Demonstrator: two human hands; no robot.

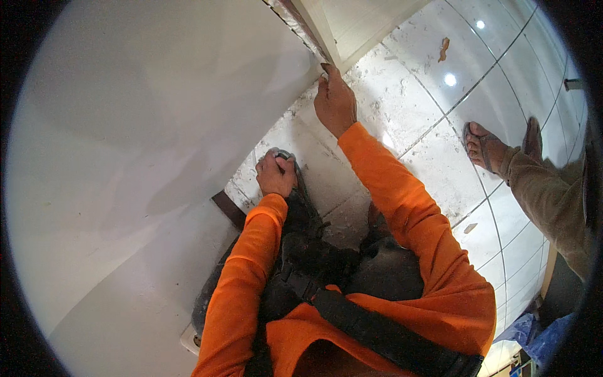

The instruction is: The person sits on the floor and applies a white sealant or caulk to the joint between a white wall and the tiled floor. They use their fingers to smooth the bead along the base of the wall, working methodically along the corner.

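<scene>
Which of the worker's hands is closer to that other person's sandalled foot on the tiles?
Right. The right hand rests at the white wall's corner, nearer the sandalled foot; the left hand is farther, gripping something grey.

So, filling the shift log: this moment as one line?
left hand: shut on small tool, on floor tile | right hand: fingertips on white panel edge

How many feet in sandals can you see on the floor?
2. One sandalled foot rests on the tiled floor at right, toes showing. A second foot sits just behind it, mostly hidden. The crouching person's own feet are out of sight.
</scene>
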